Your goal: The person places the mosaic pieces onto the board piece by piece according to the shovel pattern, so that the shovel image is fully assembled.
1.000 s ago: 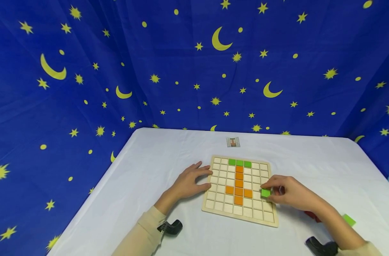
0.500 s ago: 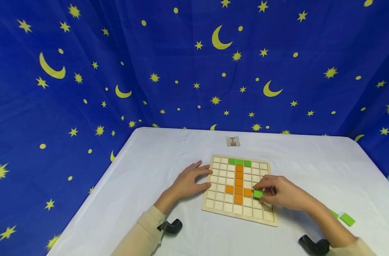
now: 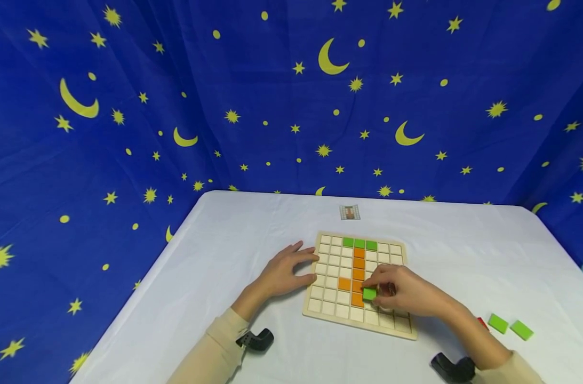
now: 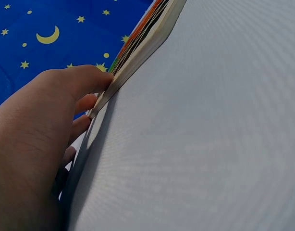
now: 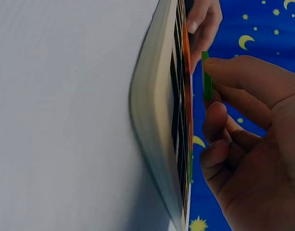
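A square wooden grid board (image 3: pixel 329 316) lies on the white table, with three green tiles (image 3: pixel 359 244) in its far row and several orange tiles (image 3: pixel 358 263) in a column below them. My left hand (image 3: pixel 284 273) rests against the board's left edge, fingers spread; in the left wrist view its thumb (image 4: pixel 92 79) touches the rim. Above the board, my right hand (image 3: pixel 406 290) pinches a green tile (image 3: pixel 369 294) between thumb and fingers. The right wrist view shows that green tile (image 5: pixel 207 77) held on edge, apart from the board.
Two loose green tiles (image 3: pixel 498 324) lie on the table at the right, beside a red piece (image 3: pixel 483 323) partly hidden by the right forearm. A small patterned card (image 3: pixel 350 212) lies behind the board. A blue star-and-moon curtain (image 3: pixel 272 96) hangs around the table.
My right hand has moved left over the board with the green tile, from the right edge to beside the orange column. The left hand and board have stayed put.
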A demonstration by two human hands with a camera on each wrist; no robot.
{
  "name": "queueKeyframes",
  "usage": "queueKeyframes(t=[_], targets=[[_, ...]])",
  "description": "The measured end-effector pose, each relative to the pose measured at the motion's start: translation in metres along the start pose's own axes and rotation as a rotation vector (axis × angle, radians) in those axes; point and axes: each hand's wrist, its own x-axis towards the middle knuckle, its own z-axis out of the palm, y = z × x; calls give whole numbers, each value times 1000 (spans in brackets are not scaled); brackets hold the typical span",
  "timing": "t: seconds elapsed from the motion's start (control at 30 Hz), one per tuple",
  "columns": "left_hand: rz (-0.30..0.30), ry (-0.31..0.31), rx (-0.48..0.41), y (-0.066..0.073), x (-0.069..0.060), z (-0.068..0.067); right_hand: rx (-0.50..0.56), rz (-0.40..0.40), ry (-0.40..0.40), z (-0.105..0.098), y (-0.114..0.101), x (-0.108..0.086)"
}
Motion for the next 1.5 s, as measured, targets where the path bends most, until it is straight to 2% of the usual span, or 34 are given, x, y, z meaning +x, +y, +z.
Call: queueKeyframes(t=[0.5,0.67,0.9,1.1,1.5], targets=[[3,3,11,0,1,2,-98,-19,-36,15,-16,19],[-7,-9,6,1,2,3,-102,-8,-54,20,-18,22],[-4,-6,16,1,2,2,-104,-55,-57,28,-19,30],[-5,-4,14,-1,0,2,-127,-54,-51,33,-21,35],[13,11,14,-2,2,2,-107,-34,-68,32,-23,34]])
